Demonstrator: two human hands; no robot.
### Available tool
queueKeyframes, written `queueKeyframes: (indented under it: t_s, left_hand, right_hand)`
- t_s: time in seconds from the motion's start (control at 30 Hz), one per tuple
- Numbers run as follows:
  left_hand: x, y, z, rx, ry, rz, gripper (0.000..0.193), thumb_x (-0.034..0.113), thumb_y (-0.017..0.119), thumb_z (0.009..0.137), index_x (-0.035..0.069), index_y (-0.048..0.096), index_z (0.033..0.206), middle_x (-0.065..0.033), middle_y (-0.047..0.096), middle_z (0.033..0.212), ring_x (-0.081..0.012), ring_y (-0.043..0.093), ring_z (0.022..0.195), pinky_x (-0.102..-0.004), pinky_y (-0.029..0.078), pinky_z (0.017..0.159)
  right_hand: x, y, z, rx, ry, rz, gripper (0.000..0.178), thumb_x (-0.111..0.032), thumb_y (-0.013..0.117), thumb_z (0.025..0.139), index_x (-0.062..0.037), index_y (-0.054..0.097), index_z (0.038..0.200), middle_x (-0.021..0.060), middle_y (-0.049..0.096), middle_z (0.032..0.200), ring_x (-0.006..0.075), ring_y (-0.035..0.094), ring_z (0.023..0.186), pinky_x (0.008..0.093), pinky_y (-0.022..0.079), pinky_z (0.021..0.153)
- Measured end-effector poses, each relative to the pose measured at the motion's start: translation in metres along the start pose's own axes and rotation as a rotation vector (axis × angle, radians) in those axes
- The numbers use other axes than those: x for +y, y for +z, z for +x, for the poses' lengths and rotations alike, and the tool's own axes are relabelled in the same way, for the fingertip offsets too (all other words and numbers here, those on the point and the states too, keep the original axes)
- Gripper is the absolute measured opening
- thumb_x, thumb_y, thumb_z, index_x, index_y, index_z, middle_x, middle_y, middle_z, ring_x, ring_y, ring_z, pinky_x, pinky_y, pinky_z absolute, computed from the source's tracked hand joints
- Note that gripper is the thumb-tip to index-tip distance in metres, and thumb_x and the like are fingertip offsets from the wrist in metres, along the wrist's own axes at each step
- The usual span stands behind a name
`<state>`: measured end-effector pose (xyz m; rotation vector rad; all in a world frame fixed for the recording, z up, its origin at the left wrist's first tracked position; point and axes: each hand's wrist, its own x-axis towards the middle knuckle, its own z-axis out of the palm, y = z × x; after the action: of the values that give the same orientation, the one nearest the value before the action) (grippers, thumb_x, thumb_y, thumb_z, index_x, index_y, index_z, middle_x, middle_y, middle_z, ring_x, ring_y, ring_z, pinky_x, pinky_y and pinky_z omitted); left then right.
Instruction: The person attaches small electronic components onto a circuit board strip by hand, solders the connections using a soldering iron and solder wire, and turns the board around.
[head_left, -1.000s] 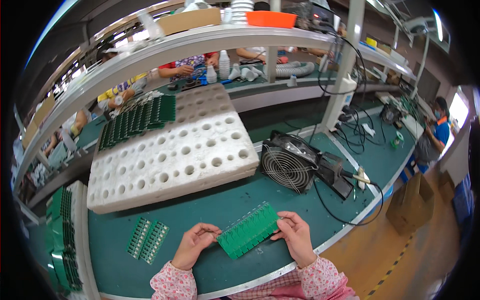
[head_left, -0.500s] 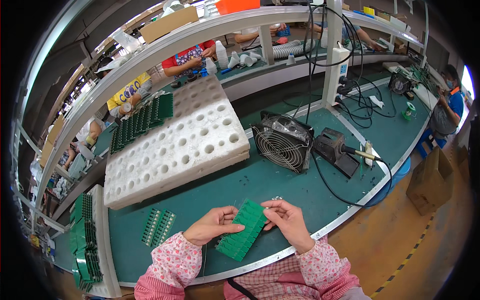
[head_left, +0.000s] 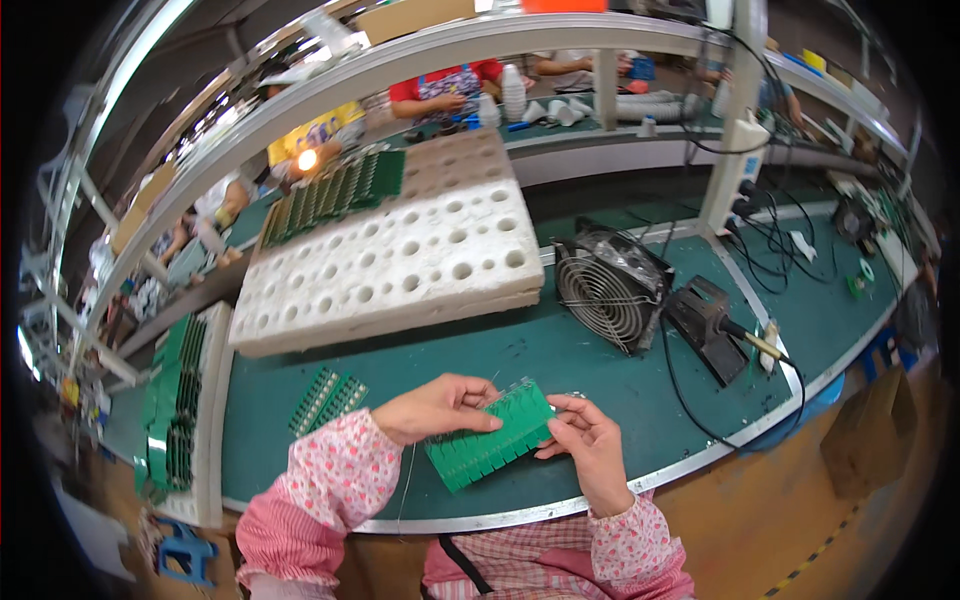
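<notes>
Over the near edge of the bench, a green circuit board panel is held tilted between both hands, its face marked with rows of slots. My left hand grips the panel's upper left edge, thumb lying on its face. At the panel's right end my right hand pinches the corner between thumb and fingers. A thin wire hangs below my left hand; its upper end is hidden. To the left of my left hand, two small circuit board strips with pale parts lie on the green bench top.
A white foam block with round holes carries several circuit boards. Right of it stand a fan and a soldering iron in its stand, with trailing cables. More boards stand in a foam rack at far left. People work beyond the rail.
The view has swung, so the bench things appear farther right. The panel has turned to lie closer to level, still in both hands.
</notes>
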<state>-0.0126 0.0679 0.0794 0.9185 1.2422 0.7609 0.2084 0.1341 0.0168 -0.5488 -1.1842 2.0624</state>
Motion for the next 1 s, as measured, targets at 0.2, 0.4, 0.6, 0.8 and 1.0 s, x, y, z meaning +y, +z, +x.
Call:
queueKeyframes:
  t_s: [0.2, 0.4, 0.6, 0.8, 1.0]
  left_hand:
    - [0.004, -0.036, -0.011, 0.010, 0.028, 0.168, 0.052, 0.042, 0.044, 0.098, -0.001, 0.054, 0.124, -0.0091, 0.059, 0.116, -0.0147, 0.053, 0.108, -0.0297, 0.041, 0.092]
    - [-0.013, -0.048, -0.020, 0.022, 0.082, 0.103, 0.040, 0.020, 0.064, 0.089, -0.001, 0.053, 0.122, -0.0065, 0.059, 0.116, -0.0114, 0.055, 0.106, -0.0261, 0.041, 0.095]
    - [-0.014, -0.050, -0.021, -0.026, 0.058, -0.049, 0.043, -0.004, 0.066, 0.082, -0.002, 0.051, 0.122, -0.0056, 0.057, 0.119, -0.0090, 0.055, 0.107, -0.0222, 0.045, 0.093]
    - [-0.012, -0.053, -0.022, -0.092, 0.088, 0.062, 0.057, -0.001, 0.073, 0.076, 0.000, 0.047, 0.127, -0.0055, 0.055, 0.123, -0.0118, 0.051, 0.114, -0.0269, 0.042, 0.097]
    - [-0.011, -0.056, -0.013, -0.162, 0.186, 0.209, 0.057, 0.008, 0.074, 0.079, 0.000, 0.048, 0.128, -0.0062, 0.055, 0.124, -0.0120, 0.050, 0.114, -0.0292, 0.039, 0.100]
  right_hand:
    - [0.009, 0.000, 0.004, 0.040, 0.051, 0.011, 0.032, -0.004, 0.058, 0.090, 0.0050, 0.053, 0.120, 0.0111, 0.063, 0.097, 0.0166, 0.064, 0.083, 0.0268, 0.057, 0.068]
    - [0.006, -0.002, 0.003, 0.131, 0.029, 0.060, 0.033, -0.004, 0.057, 0.090, 0.0050, 0.051, 0.121, 0.0103, 0.062, 0.098, 0.0163, 0.064, 0.085, 0.0276, 0.059, 0.069]
    - [0.005, -0.001, 0.006, 0.150, 0.035, 0.042, 0.035, -0.004, 0.057, 0.090, 0.0062, 0.048, 0.122, 0.0106, 0.062, 0.099, 0.0153, 0.063, 0.087, 0.0277, 0.059, 0.069]
    - [0.006, 0.002, 0.007, 0.156, 0.030, 0.018, 0.035, -0.005, 0.056, 0.090, 0.0064, 0.048, 0.122, 0.0100, 0.062, 0.097, 0.0149, 0.063, 0.085, 0.0275, 0.059, 0.068]
    - [0.005, 0.003, 0.008, 0.158, 0.034, 0.017, 0.035, -0.004, 0.056, 0.090, 0.0063, 0.049, 0.122, 0.0097, 0.062, 0.096, 0.0151, 0.063, 0.084, 0.0273, 0.059, 0.068]
